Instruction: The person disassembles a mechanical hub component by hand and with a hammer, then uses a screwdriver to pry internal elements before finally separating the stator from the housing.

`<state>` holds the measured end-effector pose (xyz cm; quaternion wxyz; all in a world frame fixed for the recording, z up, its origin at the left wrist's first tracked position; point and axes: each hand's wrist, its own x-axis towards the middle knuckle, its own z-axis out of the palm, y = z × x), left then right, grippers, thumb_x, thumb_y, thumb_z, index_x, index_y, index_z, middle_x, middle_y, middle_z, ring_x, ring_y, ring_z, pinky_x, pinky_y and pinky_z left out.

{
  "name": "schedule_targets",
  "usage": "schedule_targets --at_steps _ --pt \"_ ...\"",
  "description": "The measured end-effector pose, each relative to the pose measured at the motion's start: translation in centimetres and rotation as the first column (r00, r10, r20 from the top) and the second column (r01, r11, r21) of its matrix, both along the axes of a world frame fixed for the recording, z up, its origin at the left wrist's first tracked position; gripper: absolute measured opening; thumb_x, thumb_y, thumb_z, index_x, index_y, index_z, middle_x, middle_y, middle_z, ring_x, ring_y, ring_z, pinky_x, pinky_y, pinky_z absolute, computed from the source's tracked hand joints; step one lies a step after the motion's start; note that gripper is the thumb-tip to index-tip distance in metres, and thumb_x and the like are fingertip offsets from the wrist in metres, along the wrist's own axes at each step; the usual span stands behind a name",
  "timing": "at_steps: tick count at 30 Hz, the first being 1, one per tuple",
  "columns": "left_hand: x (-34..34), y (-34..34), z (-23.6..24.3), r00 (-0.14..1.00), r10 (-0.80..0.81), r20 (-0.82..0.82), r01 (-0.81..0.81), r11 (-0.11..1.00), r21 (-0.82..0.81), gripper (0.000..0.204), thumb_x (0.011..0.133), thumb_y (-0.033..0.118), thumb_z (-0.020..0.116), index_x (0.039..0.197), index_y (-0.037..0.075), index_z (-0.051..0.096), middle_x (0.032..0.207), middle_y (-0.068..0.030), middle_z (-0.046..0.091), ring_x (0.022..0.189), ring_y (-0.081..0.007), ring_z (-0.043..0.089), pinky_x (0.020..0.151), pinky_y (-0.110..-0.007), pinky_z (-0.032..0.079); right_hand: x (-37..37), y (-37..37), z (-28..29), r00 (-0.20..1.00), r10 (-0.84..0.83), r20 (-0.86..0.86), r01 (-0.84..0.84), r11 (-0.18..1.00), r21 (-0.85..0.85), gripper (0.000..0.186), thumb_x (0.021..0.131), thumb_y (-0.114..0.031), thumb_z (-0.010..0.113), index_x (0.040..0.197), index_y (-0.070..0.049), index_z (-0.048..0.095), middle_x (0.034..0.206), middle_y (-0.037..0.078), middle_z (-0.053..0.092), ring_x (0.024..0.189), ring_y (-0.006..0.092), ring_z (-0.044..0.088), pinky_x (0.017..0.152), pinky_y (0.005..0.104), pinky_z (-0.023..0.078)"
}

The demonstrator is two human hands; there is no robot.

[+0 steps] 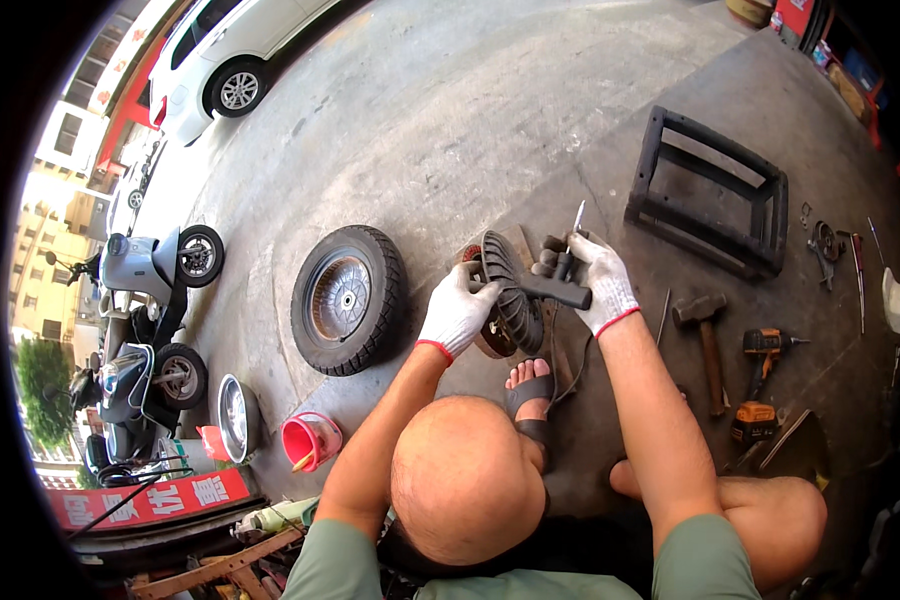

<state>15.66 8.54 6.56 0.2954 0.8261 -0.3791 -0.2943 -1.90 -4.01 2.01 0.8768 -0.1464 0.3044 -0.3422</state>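
My left hand [457, 312], in a white glove with a red cuff, grips the tread of a small black tyre [510, 295] that stands on edge on the concrete. My right hand [602, 283], gloved the same way, is shut on a thin metal-tipped tool [576, 222] pointing up, just right of the tyre. A black bar-shaped handle [558, 290] lies across between the two hands. My sandalled foot [530, 385] rests just below the tyre.
A larger wheel with a silver hub [347, 299] lies to the left. A black metal frame [710, 195], a hammer [705, 335], a cordless drill [762, 385] and small tools lie to the right. A red cup [310, 440], a metal bowl [235, 417], parked scooters [155, 320] and a white car [220, 60] stand on the left.
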Motion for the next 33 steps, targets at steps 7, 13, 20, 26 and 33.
schedule_targets --at_steps 7,13,20,26,33 --pt "-0.2 -0.4 1.6 0.802 -0.286 0.524 0.249 0.958 0.142 0.044 0.085 0.034 0.075 0.117 0.003 0.075 0.104 -0.0186 0.076 0.106 -0.0393 0.067 0.098 -0.048 0.053 -5.6 -3.2 -3.9 0.974 -0.227 -0.023 0.228 0.969 0.092 0.011 0.106 -0.012 0.052 0.105 -0.007 0.062 0.086 0.01 0.068 0.07 0.0242 0.065 0.063 0.0415 0.057" --pt "-0.8 -0.6 -2.3 0.813 -0.162 0.56 0.202 0.979 -0.01 0.052 0.08 0.036 0.081 0.112 -0.004 0.073 0.14 -0.035 0.053 0.125 -0.0497 0.054 0.108 -0.051 0.045 -7.0 -2.0 -6.9 0.97 -0.1 -0.22 0.116 0.992 0.058 0.013 0.103 -0.01 0.055 0.111 -0.006 0.064 0.085 0.01 0.068 0.07 0.0239 0.066 0.061 0.0368 0.053" --pt "0.9 -1.4 -4.5 0.872 -0.068 0.484 0.117 0.99 -0.073 0.053 0.084 0.033 0.076 0.115 -0.009 0.07 0.147 -0.0247 0.047 0.136 -0.0375 0.049 0.114 -0.041 0.042 -7.8 -0.4 -6.2 0.924 0.203 -0.325 -0.247 0.964 -0.099 0.032 0.099 -0.007 0.058 0.128 0.004 0.056 0.094 0.018 0.073 0.074 0.0259 0.073 0.059 0.0354 0.056" --pt "4.9 -1.0 -5.1 0.969 0.005 0.248 0.021 0.995 -0.102 0.053 0.09 0.018 0.071 0.134 -0.01 0.059 0.145 -0.0161 0.053 0.13 -0.0254 0.054 0.109 -0.035 0.045 -7.0 -1.8 -4.7 0.713 0.512 -0.48 -0.648 0.742 -0.17 0.024 0.099 -0.007 0.056 0.119 0.005 0.061 0.093 0.016 0.074 0.074 0.0215 0.072 0.064 0.0314 0.057" --pt "8.8 0.9 -6.3 0.9 0.262 -0.35 -0.33 0.932 -0.152 0.061 0.093 0.008 0.066 0.149 -0.005 0.045 0.136 -0.0139 0.062 0.124 -0.0212 0.059 0.11 -0.034 0.045 -4.1 -2.5 -4.1 0.637 0.634 -0.439 -0.748 0.646 -0.153 0.025 0.095 -0.008 0.053 0.114 0.004 0.063 0.089 0.013 0.074 0.074 0.0146 0.068 0.066 0.0293 0.055"
